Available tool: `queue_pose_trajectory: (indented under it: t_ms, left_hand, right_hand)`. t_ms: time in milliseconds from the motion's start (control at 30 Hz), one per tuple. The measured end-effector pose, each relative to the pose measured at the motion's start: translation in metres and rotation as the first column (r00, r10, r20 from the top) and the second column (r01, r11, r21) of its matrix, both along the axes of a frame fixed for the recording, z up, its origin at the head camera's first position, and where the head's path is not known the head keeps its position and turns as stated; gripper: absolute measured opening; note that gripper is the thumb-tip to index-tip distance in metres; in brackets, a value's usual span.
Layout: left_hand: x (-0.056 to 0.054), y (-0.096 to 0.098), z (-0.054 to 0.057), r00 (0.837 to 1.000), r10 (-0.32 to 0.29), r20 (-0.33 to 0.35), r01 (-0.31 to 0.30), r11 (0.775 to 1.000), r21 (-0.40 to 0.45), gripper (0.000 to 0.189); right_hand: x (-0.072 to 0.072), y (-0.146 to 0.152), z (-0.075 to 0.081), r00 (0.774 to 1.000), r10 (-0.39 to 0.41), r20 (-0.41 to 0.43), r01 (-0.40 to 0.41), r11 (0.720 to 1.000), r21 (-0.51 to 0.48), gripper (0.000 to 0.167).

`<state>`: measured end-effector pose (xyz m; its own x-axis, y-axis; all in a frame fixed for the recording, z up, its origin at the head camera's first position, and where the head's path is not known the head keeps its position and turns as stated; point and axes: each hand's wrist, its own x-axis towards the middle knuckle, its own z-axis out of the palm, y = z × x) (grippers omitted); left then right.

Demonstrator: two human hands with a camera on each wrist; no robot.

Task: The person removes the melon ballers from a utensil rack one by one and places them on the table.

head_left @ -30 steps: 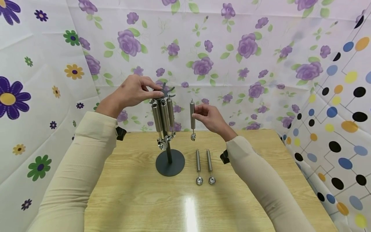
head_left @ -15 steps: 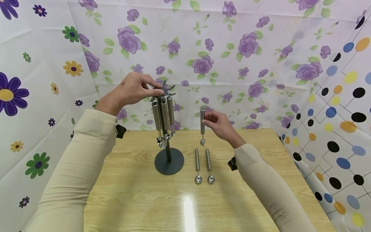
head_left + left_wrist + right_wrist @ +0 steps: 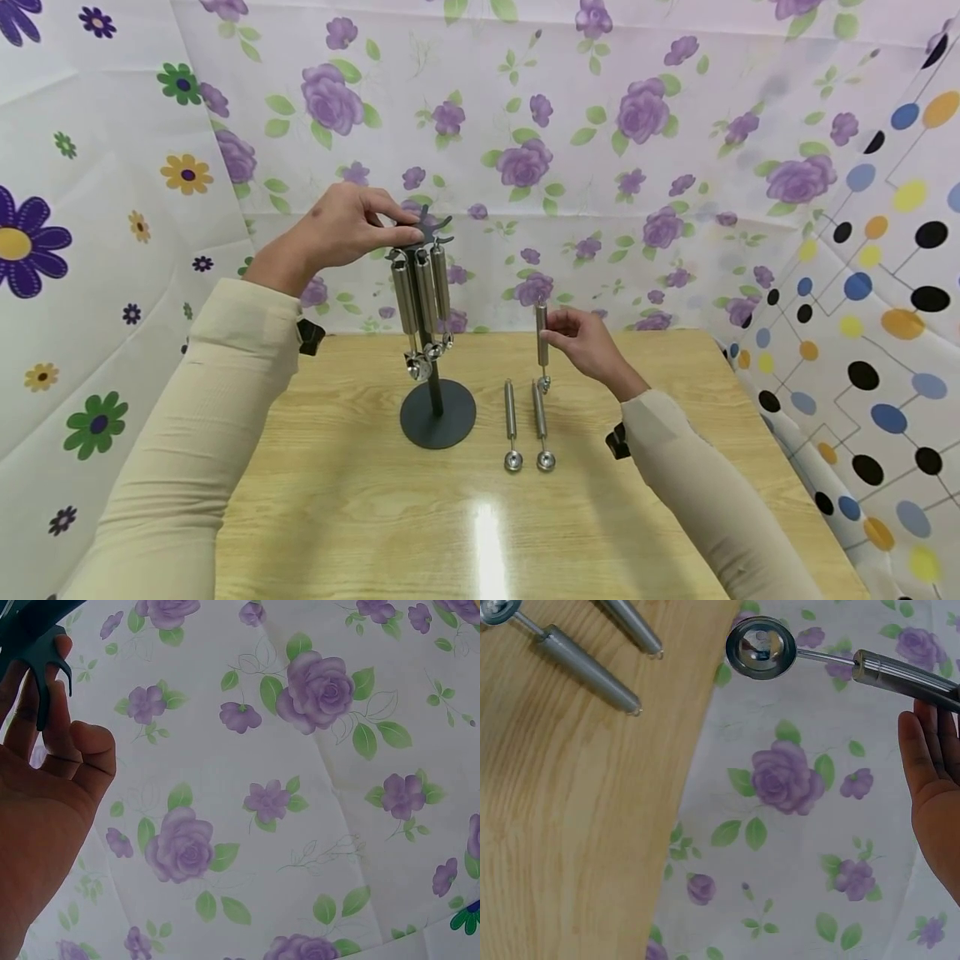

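Observation:
My left hand (image 3: 341,227) pinches the hooked top of a dark metal stand (image 3: 437,421), and in the left wrist view the fingers meet one of its curved hooks (image 3: 42,697). Several steel melon ballers (image 3: 425,287) hang from the hooks, scoops down. To the right, my right hand (image 3: 591,340) holds another melon baller (image 3: 542,333) upright by its handle between thumb and fingers, off the table. Its round scoop (image 3: 761,648) shows in the right wrist view, where the thumb is hidden. Two more lie side by side below it: a left melon baller (image 3: 511,412) and a right melon baller (image 3: 542,425).
Under everything is a light wooden table (image 3: 360,517). A flowered white cloth (image 3: 480,100) hangs behind it. Patterned cloths close off both sides, with flowers on the left cloth (image 3: 127,275) and dots on the right cloth (image 3: 847,333).
My right hand has moved right and down, away from the stand, carrying the melon baller toward the two on the table. My left hand keeps its hold on the stand top.

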<state>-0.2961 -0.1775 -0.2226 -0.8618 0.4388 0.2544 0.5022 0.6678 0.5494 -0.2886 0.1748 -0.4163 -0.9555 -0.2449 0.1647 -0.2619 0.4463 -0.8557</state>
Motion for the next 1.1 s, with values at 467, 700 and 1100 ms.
queue_pose_trajectory:
  t_ms: [467, 700, 1100]
  left_hand:
    - [0.002, 0.000, 0.000, 1.000, 0.003, -0.003, -0.003, 1.000, 0.007, 0.027]
    - [0.000, 0.000, 0.000, 1.000, -0.001, -0.016, 0.001, 1.000, 0.005, 0.026]
    - [-0.003, -0.001, -0.003, 0.999, -0.017, -0.031, 0.017, 1.000, 0.007, 0.026]
  right_hand:
    - [0.007, 0.020, -0.037, 0.998, -0.060, 0.025, 0.060, 0.998, -0.004, 0.020]
    - [0.010, 0.032, -0.058, 0.991, -0.121, 0.063, 0.121, 0.993, -0.004, 0.023]
    - [0.016, 0.045, -0.095, 0.974, -0.186, 0.128, 0.186, 0.982, 0.013, 0.024]
